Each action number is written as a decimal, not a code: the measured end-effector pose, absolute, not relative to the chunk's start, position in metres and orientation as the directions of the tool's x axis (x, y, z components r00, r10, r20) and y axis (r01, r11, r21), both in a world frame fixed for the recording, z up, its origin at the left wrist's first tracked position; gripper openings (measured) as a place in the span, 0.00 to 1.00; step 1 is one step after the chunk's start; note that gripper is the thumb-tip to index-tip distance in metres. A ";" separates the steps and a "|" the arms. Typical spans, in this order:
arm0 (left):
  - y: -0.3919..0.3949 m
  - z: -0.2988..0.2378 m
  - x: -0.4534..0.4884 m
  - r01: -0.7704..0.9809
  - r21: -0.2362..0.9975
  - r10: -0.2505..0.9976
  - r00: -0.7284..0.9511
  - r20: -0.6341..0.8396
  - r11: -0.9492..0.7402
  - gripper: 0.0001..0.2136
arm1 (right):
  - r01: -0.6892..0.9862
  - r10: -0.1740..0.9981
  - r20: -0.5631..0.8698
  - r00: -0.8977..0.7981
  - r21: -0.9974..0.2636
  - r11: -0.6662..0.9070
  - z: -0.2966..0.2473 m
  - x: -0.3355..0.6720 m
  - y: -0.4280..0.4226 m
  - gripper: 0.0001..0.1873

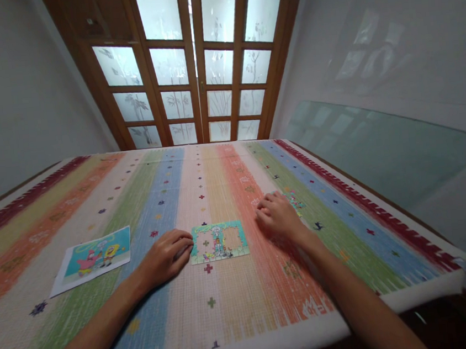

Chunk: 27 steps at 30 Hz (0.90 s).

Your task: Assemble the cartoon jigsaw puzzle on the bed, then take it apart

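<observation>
Turquoise along its top edge, a partly built jigsaw puzzle lies flat on the tablecloth between the two hands, a cartoon figure running down its middle and gaps on both sides of that figure showing cloth. The hands are well apart. At the puzzle's left edge rests the left hand, fingers loosely curled; whether they grip the edge, I cannot tell. Over the orange stripe to the right, the right hand has its fingers bent, and I cannot tell if they hold anything. Loose pieces lie just beyond it, partly hidden. Left of the left hand lies a printed picture of cartoon characters, tilted. Wooden doors with frosted panes stand beyond the table.
</observation>
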<state>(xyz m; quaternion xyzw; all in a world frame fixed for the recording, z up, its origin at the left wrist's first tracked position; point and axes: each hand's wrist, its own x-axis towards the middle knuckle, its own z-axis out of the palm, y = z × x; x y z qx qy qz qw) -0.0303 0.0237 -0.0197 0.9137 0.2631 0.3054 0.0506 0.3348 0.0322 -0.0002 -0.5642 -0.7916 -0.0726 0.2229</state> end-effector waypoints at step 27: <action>0.022 -0.021 -0.031 0.452 0.244 0.508 0.678 0.531 -0.858 0.09 | 0.620 0.965 0.260 -0.045 -0.750 0.231 -0.008 0.343 0.057 0.08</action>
